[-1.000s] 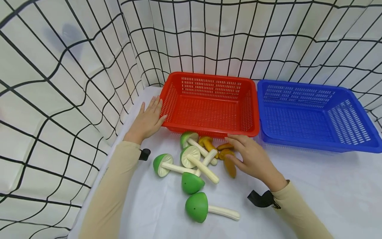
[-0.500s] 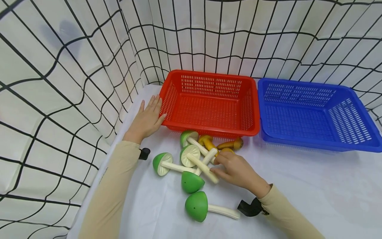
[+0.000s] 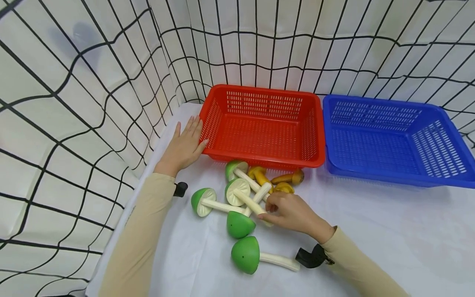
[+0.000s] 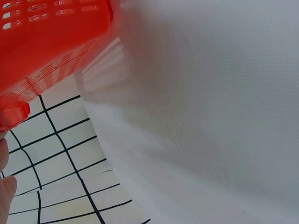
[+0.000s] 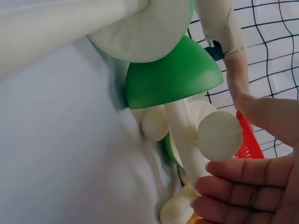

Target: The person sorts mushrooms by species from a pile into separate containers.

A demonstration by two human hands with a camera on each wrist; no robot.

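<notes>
My left hand [image 3: 182,148] lies with fairly straight fingers against the left side of the red basket [image 3: 261,161]. In the left wrist view only its fingertips show, beside the basket's rim [image 4: 14,114]. My right hand [image 3: 293,212] pinches the pale stem of a green-capped toy mushroom [image 3: 237,192], thumb and fingers on either side of its end. The right wrist view has that round stem end [image 5: 220,136] between thumb and fingers. More green toy mushrooms [image 3: 240,225] lie around it, stems crossing. Behind the hand lie several yellow-brown toy mushrooms [image 3: 283,187], one partly hidden.
A blue basket [image 3: 371,177] stands right of the red one. Nearest the body lies another green toy mushroom [image 3: 246,255]. A black wire grid [image 3: 274,39] over white cloth rises behind and at the left. White cloth [image 3: 386,231] covers the table.
My right hand has come from the yellow-brown mushrooms at the red basket's front edge down and left to the green mushroom's stem, and its fingers have curled in. The left hand has stayed put.
</notes>
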